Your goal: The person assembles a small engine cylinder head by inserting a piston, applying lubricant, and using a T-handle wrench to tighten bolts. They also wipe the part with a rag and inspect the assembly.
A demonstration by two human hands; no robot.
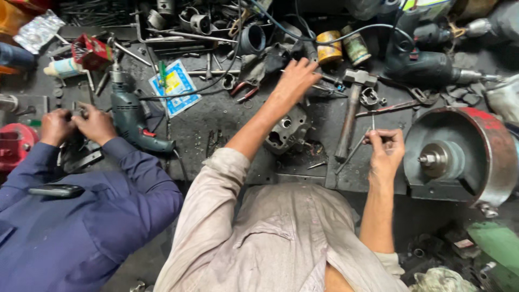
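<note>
Fingers of right hand (386,146) pinch thin steel rod (357,148) near wooden-handled hammer (351,108).

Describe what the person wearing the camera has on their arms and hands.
Both hands are bare: no gloves, rings or watch visible on the left hand or right hand. A pale beige shirt, grubby and creased, has its sleeves pushed up near the elbows, leaving both forearms uncovered.

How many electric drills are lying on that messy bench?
2. A teal drill lies at the left beside the co-worker's hands; a dark drill lies top right above the hammer. Clutter may hide others.
</note>
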